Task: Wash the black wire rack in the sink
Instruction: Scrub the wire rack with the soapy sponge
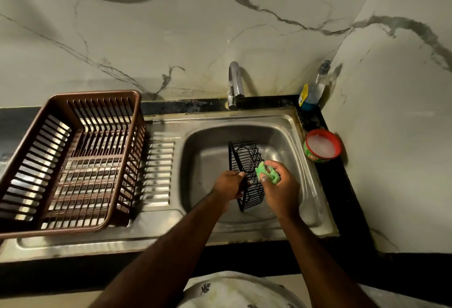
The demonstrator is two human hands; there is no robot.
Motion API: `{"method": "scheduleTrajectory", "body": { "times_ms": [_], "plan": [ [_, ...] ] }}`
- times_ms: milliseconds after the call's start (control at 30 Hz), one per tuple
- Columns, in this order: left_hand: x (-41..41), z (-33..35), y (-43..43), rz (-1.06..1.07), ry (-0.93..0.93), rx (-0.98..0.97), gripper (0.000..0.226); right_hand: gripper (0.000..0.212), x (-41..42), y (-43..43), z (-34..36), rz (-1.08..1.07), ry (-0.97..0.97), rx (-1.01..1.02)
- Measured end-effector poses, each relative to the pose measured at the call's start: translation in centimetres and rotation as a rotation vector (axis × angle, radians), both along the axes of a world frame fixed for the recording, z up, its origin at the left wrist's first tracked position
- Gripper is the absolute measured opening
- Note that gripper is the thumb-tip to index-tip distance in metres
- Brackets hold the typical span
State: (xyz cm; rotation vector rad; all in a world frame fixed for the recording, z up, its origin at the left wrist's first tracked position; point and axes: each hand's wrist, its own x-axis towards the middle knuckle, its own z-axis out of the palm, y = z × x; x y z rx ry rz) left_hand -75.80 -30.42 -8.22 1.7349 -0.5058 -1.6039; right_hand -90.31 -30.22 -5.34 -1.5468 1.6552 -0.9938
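A black wire rack (245, 173) is held on edge inside the steel sink (288, 126) basin, gripped along its left side by the left hand (228, 185), while a green scrubber (266, 172) is clutched against its right side in the right hand (281, 189), below the tap (235, 82).

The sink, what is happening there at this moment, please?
A person is washing a black wire rack in the sink. The left hand grips the rack's near edge and holds it standing in the basin, while the right hand holds a green scrubber against its wires. No water runs from the tap. A brown basket sits on the drainboard.
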Motion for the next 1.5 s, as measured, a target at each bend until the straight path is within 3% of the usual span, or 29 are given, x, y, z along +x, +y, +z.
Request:
{"method": "scheduleTrajectory", "body": {
  "times_ms": [300, 400, 567, 733, 833, 967, 1067, 1133, 1200, 1267, 1367, 1500],
  "plan": [
    [0.1, 1.0, 0.3, -0.095, -0.074, 0.008, 0.021, 0.029, 2.3, -0.5, -1.9, 0.311, 0.290, -0.116],
    [-0.1, 0.9, -0.2, -0.092, -0.090, 0.025, 0.020, 0.030, 1.3, -0.8, -2.8, 0.325, 0.400, -0.128],
    [-0.2, 0.7, -0.8, -0.040, -0.079, 0.059, 0.008, 0.028, -0.8, -2.6, -2.9, 0.216, 0.421, -0.108],
    [0.1, 0.6, -0.9, -0.087, -0.105, 0.052, 0.015, 0.012, 0.7, -2.0, -2.6, 0.420, 0.471, -0.152],
    [0.2, 0.6, -0.9, -0.079, -0.103, 0.056, 0.017, 0.013, 0.9, -2.4, -2.4, 0.405, 0.468, -0.152],
    [0.4, 1.3, -1.3, -0.047, -0.028, 0.113, 0.027, 0.021, -0.7, -3.1, -1.6, 0.066, 0.240, 0.068],
    [0.7, 1.5, -1.3, -0.072, -0.032, 0.121, 0.027, 0.023, -1.7, -4.0, -1.8, -0.220, -0.138, 0.291],
    [0.7, 1.3, -1.4, -0.112, 0.003, 0.130, 0.028, 0.028, -1.6, -4.0, -1.6, -0.211, -0.452, 0.383],
    [0.7, 1.0, -1.5, -0.138, -0.006, 0.124, 0.028, 0.034, -0.9, -3.5, -0.9, -0.139, -0.595, 0.415],
    [0.7, 0.8, -1.5, -0.151, -0.053, 0.086, 0.025, 0.034, -0.1, -2.9, -0.6, -0.057, -0.417, 0.338],
    [0.9, 0.5, -1.5, -0.200, -0.093, 0.052, 0.026, 0.029, 1.2, -2.1, -1.0, 0.053, 0.047, 0.139],
    [1.4, 0.4, -1.4, -0.245, -0.078, 0.025, 0.030, 0.015, 2.0, -2.2, -2.4, 0.209, 0.406, -0.074]
  ]
}}
